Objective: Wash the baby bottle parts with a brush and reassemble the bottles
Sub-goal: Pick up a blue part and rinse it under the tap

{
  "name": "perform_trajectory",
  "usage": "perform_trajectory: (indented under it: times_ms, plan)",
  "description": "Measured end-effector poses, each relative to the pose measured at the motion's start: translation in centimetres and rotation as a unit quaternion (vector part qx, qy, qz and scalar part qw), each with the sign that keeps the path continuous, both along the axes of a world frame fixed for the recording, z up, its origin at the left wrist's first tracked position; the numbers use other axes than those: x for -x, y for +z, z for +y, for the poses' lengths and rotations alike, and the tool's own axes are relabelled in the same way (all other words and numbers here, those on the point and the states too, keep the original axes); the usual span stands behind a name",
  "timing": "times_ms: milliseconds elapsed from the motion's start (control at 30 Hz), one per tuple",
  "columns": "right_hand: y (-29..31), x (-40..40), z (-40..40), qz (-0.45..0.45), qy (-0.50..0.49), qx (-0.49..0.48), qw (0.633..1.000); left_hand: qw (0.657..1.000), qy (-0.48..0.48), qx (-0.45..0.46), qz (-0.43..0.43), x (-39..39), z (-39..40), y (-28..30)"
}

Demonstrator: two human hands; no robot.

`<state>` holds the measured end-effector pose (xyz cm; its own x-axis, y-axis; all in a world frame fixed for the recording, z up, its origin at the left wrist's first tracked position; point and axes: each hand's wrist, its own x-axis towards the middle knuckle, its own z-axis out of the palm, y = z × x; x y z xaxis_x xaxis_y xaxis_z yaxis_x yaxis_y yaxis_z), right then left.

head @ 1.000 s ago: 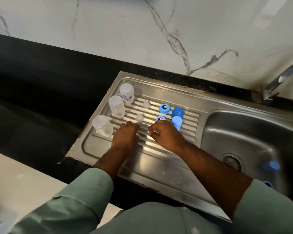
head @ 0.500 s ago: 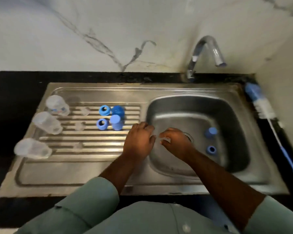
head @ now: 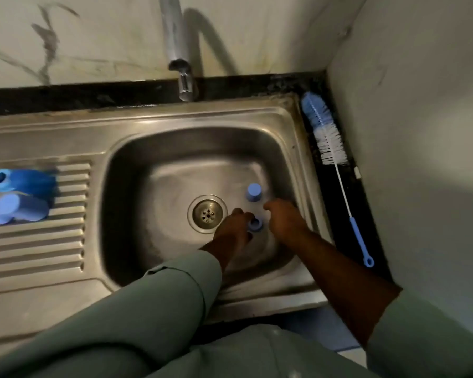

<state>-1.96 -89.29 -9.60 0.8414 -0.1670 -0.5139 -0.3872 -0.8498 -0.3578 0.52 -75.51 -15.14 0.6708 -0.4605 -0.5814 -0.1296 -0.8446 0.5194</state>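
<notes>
Both hands' fingers (head: 242, 214) flank the blue ring (head: 255, 224); grip unclear.

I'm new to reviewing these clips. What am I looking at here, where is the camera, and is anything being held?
No machine here: a person's two bare hands, filmed by one wide-angle camera worn on the head, looking down into a steel sink. The left hand and right hand reach to either side of a blue ring lying in the basin; whether either has a grip on it is unclear. A blue cap stands nearby. More blue parts lie blurred on the drainboard, and a bottle brush lies right of the sink.
</notes>
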Motion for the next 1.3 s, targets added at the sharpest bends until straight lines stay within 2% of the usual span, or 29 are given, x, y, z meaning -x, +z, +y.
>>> perform_trajectory:
  times_ms: [200, 267, 333, 367, 400, 433, 467, 500, 533, 567, 600, 633, 767, 900, 967, 1067, 1200, 1300]
  plan:
    - [-2.7, -1.3, 0.4, 0.022, 0.006, 0.010, 1.000, 0.999, -0.041, -0.019, -0.024, -0.1, -3.1, -1.8]
    - [-3.0, -1.8, 0.4, 0.031, 0.000, -0.007, 0.999, 0.999, -0.024, -0.025, -0.029, -0.5, -2.9, -2.2]
    - [-2.9, -2.3, 0.3, 0.028, -0.020, -0.048, 0.998, 0.998, 0.055, 0.002, -0.012, -0.8, -2.3, -2.2]
    - [-2.5, -2.7, 0.3, 0.017, -0.026, -0.078, 0.996, 0.989, 0.142, 0.048, 0.004, -1.0, -1.9, -1.9]
    - [-2.0, -3.3, 0.4, 0.002, -0.037, -0.118, 0.992, 0.957, 0.267, 0.114, 0.025, -1.3, -1.4, -1.2]
    - [-1.4, -4.1, 0.6, -0.018, -0.057, -0.159, 0.985, 0.892, 0.409, 0.180, 0.066, -1.7, -0.8, -0.2]
    - [-0.7, -5.3, 1.0, -0.045, -0.073, -0.197, 0.977, 0.805, 0.531, 0.236, 0.120, -2.6, 0.0, 0.9]
    - [0.0, -6.8, 1.3, -0.081, -0.084, -0.227, 0.967, 0.712, 0.609, 0.290, 0.194, -3.6, 0.7, 1.7]
    - [0.9, -8.4, 1.7, -0.122, -0.090, -0.250, 0.956, 0.627, 0.648, 0.345, 0.259, -4.5, 1.6, 2.7]
    - [1.9, -10.3, 2.4, -0.160, -0.086, -0.270, 0.946, 0.569, 0.660, 0.392, 0.296, -5.7, 2.6, 3.6]
    - [3.1, -12.1, 3.0, -0.192, -0.073, -0.281, 0.938, 0.536, 0.660, 0.428, 0.307, -6.7, 3.4, 4.2]
    - [4.5, -14.1, 3.7, -0.225, -0.045, -0.275, 0.934, 0.520, 0.662, 0.452, 0.296, -7.8, 4.1, 5.0]
    - [7.5, -20.7, 6.1, -0.304, 0.142, -0.164, 0.927, 0.484, 0.667, 0.494, 0.276, -11.0, 4.6, 7.4]
    - [7.2, -23.4, 7.5, -0.281, 0.267, -0.094, 0.917, 0.476, 0.656, 0.505, 0.296, -13.0, 4.2, 8.3]
    - [6.8, -24.3, 7.7, -0.227, 0.313, -0.076, 0.919, 0.477, 0.647, 0.511, 0.304, -13.3, 4.0, 8.4]
    - [6.9, -25.6, 7.9, -0.161, 0.321, -0.076, 0.930, 0.478, 0.642, 0.513, 0.310, -14.0, 3.9, 7.9]
    - [7.5, -25.9, 7.5, -0.171, 0.339, -0.078, 0.922, 0.477, 0.639, 0.512, 0.319, -14.2, 3.5, 7.3]
    - [7.1, -26.0, 7.5, -0.194, 0.363, -0.046, 0.910, 0.487, 0.639, 0.494, 0.333, -14.3, 3.0, 7.1]
